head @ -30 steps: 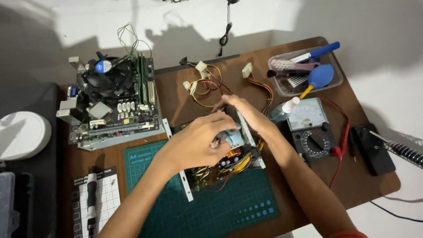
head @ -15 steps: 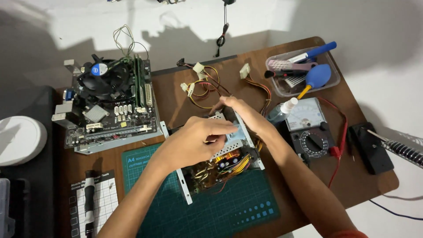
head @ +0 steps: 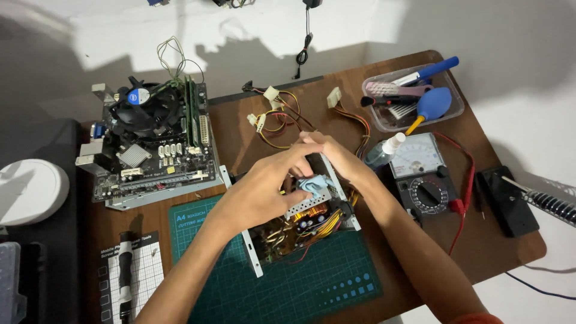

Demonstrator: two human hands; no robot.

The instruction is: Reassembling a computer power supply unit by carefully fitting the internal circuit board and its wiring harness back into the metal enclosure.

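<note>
An open power supply, its coils and capacitors exposed, lies on a green cutting mat. My left hand reaches in from the lower left and presses a small light-blue cloth with its fingertips onto the supply's metal casing. From the lower right, my right hand grips the far upper edge of the casing, with its fingers curled over it. The two hands touch above the cloth. A bundle of coloured wires with white connectors runs from the supply toward the wall.
A motherboard with a cooler fan lies at the left. At the right are a clear tray of brushes with a blue blower, a small spray bottle, an analog multimeter with red leads, and a black stand. A screwdriver lies bottom left.
Both hands stay on the power supply. My left hand has slid slightly along the casing with the cloth, and the view has shifted a little.
</note>
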